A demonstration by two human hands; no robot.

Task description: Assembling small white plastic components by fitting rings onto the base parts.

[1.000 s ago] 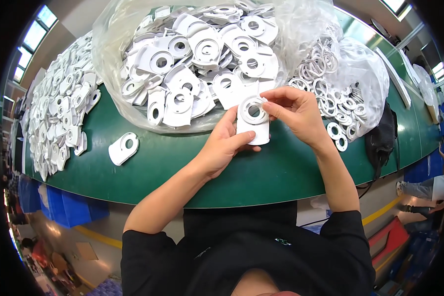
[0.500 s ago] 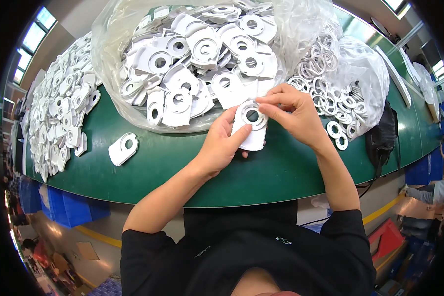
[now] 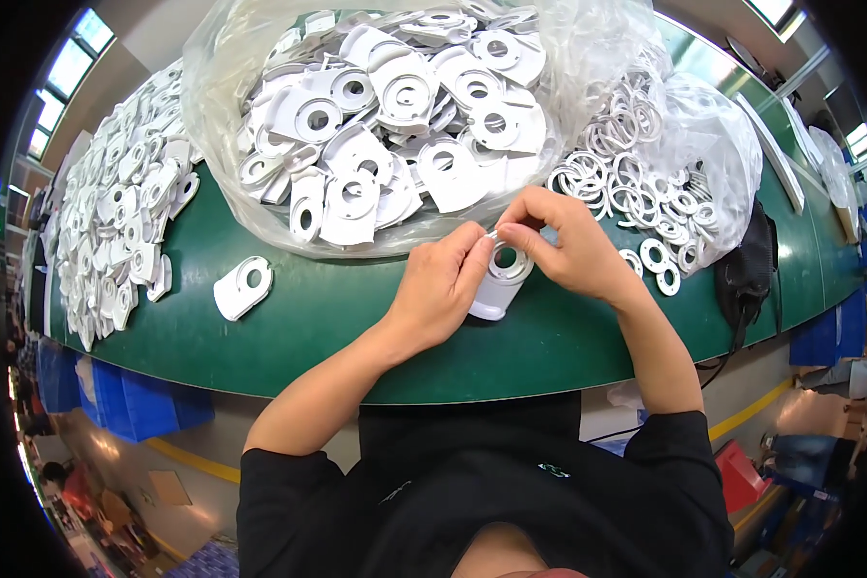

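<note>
A white plastic housing with a round hole (image 3: 494, 295) is held between my two hands over the green table. My left hand (image 3: 435, 287) is closed on its left side, thumb and fingers together near the ring end. With thumb and forefinger, my right hand (image 3: 570, 249) pinches the upper rim of the ring end. The part's broad rounded end points down toward me. Fingers cover much of the rim, so I cannot tell whether a separate ring sits in it.
A clear plastic bag (image 3: 223, 183) full of similar white housings (image 3: 402, 89) lies beyond my hands. At left is a heap of more housings (image 3: 125, 207), with one loose housing (image 3: 244, 288) nearer. White rings (image 3: 636, 183) spill from another bag at right, beside a black bag (image 3: 745, 265).
My left hand has moved from the lower part of the housing up to its ring end. The housing has tilted, and my right hand has shifted slightly.
</note>
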